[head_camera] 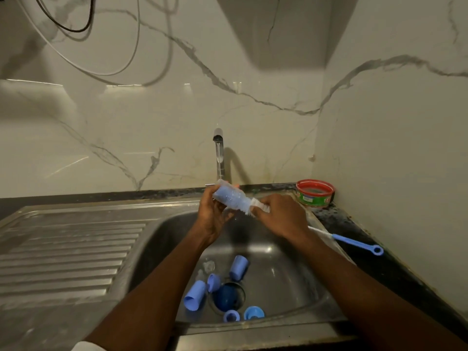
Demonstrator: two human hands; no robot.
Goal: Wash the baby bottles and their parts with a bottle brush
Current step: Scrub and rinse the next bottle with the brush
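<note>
My left hand (212,216) grips a clear baby bottle (228,195) held on its side above the sink, mouth toward the right. Blue and white bristles of a bottle brush (249,205) fill the bottle and stick out of its mouth. My right hand (281,215) holds the brush just behind the bristles; its handle is hidden in the hand. Down in the basin lie blue bottle parts: two caps (194,295) (238,267), a small cap (214,282), two rings (254,312) (231,316) and a clear teat (209,266).
The steel sink (291,282) has a ribbed drainboard (65,252) on its left and a tap (218,153) behind the bottle. A thin blue-handled brush (352,241) lies on the dark counter at the right. A red and green tub (314,193) stands in the back corner.
</note>
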